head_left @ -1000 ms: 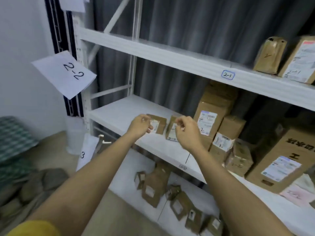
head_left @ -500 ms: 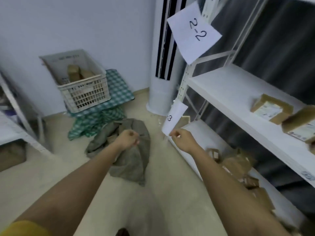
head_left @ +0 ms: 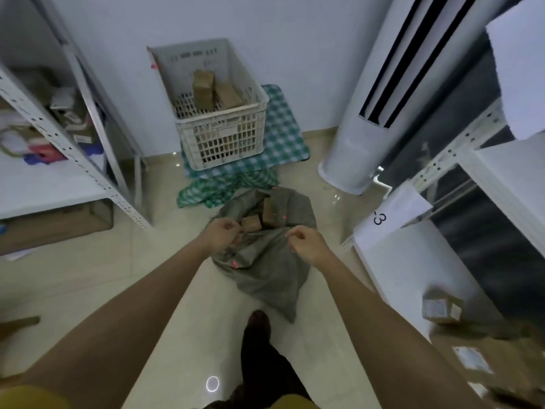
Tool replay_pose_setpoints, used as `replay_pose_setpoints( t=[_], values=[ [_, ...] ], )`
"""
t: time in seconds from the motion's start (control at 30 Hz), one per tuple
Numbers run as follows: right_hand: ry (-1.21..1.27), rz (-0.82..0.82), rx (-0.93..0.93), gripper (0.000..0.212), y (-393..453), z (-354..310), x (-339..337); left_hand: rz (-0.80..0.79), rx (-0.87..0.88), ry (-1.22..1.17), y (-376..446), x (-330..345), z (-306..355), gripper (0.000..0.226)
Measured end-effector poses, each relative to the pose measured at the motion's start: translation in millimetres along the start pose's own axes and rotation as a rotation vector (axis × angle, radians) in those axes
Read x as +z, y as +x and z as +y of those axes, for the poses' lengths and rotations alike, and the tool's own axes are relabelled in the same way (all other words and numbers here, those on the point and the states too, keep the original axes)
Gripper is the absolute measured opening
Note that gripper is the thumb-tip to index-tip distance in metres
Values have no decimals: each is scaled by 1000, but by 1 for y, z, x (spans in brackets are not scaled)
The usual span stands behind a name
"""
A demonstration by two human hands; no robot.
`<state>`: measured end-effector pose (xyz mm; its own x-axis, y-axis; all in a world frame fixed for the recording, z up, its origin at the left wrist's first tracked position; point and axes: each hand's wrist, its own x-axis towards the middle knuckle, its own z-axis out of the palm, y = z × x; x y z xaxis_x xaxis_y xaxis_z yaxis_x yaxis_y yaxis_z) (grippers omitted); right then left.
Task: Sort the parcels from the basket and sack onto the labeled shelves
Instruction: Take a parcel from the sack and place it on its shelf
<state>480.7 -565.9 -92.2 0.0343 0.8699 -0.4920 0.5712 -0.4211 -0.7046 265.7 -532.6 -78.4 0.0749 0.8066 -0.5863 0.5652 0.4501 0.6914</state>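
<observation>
My arms are bare from the short yellow sleeves (head_left: 32, 397) down to the wrists, with no watch, band or glove on my left hand (head_left: 219, 236) or my right hand (head_left: 306, 243). A strip of the same yellow fabric (head_left: 290, 401) shows at my waist. Below it I wear dark trousers (head_left: 265, 367), and a dark shoe (head_left: 258, 321) covers my forward foot.

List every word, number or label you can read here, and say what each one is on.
"3", with an unclear mark before it: on the white paper sign hanging at the right shelf's lower level.
Shipping labels on the parcels on the bottom shelf: too blurred to read.
Items on the left rack: nothing legible.
</observation>
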Motion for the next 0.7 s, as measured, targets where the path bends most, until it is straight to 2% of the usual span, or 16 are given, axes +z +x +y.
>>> replay_pose_setpoints(
  t=[0.37, 0.5, 0.6, 0.7],
  values=[
    [18, -109, 195, 20, 134, -19, 40, -41, -50, 133, 139, -60, 0, 16],
    [77, -99, 311, 23, 175, -14, 72, -142, -38, 259, 203, -72, -9, 24],
    [141, -23, 384, 31, 206, -6, 101, -203, -38, 340, 254, -74, -21, 25],
    [196, -7, 455, 24, 240, 8, 131, -254, -23, 424, 302, -64, -43, 27]
  ],
)
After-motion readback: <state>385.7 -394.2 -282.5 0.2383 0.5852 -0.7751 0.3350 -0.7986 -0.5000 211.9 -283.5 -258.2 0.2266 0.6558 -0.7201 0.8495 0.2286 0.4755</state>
